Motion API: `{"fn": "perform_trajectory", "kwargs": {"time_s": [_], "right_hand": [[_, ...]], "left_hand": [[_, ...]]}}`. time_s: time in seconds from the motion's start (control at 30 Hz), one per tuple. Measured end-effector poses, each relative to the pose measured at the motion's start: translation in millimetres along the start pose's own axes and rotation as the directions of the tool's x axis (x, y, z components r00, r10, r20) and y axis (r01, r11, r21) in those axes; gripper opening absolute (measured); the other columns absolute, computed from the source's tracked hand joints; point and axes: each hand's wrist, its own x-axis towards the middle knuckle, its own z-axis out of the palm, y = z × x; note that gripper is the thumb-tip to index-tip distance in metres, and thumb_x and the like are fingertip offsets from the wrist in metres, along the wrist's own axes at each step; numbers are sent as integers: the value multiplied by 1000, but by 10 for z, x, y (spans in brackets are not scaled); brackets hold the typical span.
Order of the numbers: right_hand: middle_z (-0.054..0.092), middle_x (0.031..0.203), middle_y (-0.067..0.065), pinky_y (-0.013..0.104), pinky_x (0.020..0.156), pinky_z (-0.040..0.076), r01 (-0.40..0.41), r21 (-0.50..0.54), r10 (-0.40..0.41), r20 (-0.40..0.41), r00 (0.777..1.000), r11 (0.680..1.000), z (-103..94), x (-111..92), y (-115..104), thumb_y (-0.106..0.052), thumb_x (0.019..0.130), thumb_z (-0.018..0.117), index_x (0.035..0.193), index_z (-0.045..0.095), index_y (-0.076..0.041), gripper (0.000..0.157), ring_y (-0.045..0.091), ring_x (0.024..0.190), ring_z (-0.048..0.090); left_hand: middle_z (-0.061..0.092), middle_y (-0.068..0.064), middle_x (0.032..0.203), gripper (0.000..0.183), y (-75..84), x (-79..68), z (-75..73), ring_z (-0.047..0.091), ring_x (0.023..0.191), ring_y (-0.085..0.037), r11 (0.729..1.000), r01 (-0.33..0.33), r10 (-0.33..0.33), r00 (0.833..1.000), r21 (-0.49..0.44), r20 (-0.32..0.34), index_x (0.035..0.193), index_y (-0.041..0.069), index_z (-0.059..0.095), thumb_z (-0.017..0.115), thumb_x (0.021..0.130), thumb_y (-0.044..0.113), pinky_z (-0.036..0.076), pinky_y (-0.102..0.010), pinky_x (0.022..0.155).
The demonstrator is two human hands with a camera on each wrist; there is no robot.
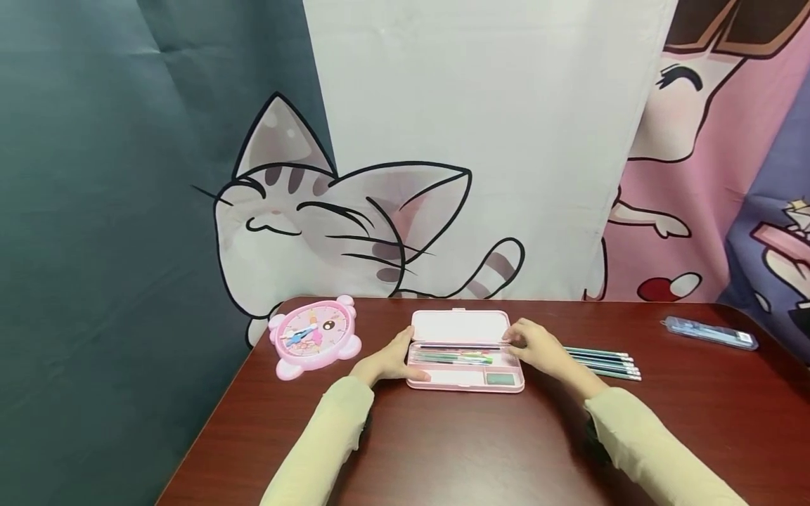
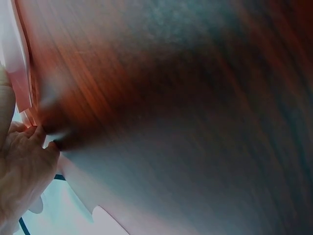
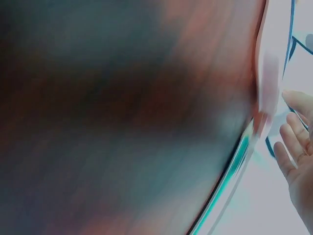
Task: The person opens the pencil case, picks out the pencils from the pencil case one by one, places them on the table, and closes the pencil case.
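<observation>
A pink pencil case (image 1: 452, 377) lies on the table with its lid (image 1: 460, 325) raised at the back. Several pens and pencils (image 1: 452, 358) lie in its rear compartment, and a grey-green patch (image 1: 500, 379) shows at the front right. My left hand (image 1: 390, 360) grips the case's left end, thumb at the front and fingers towards the back. Over the right rear edge, my right hand (image 1: 536, 347) has its fingertips beside the end of a dark pencil (image 1: 460, 346). In the right wrist view those fingers (image 3: 292, 139) look loosely extended.
Several green pencils with white ends (image 1: 604, 362) lie beyond the right hand. Farther right is a blue, flat pack (image 1: 710, 332). A pink animal-shaped clock (image 1: 315, 334) sits left of the case. Behind the brown table (image 1: 468, 450) hangs a cartoon-print cloth (image 1: 506, 140).
</observation>
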Motion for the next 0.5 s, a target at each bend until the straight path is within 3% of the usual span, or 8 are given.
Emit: {"fn": "perform_trajectory", "kwargs": {"time_s": [0.1, 0.23, 0.5], "right_hand": [[57, 83, 2, 32, 66, 46, -1, -30, 2, 55, 998, 1000, 53, 86, -58, -9, 73, 73, 85, 65, -10, 15, 16, 77, 55], [58, 83, 0, 34, 69, 48, 61, -97, -49, 129, 990, 993, 93, 157, -113, -12, 71, 74, 84, 65, -12, 16, 15, 77, 56], [56, 78, -3, 27, 62, 47, 282, -206, -260, 127, 957, 937, 150, 230, -127, -12, 69, 76, 74, 68, -14, 9, 13, 69, 57]], "left_hand": [[12, -18, 152, 106, 29, 6, 9, 15, 140, -29, 1000, 6, -6, 1000, 7, 10, 145, -2, 8, 76, 72, 35, 19, -43, 114], [12, -17, 152, 106, 46, 13, 4, 14, 141, -28, 1000, 12, -12, 1000, 4, 18, 145, -1, 8, 75, 72, 37, 18, -43, 114], [12, -17, 152, 107, 20, -1, -21, 14, 141, -29, 1000, 16, -16, 1000, 5, 20, 145, -1, 8, 75, 72, 37, 18, -43, 114]]}}
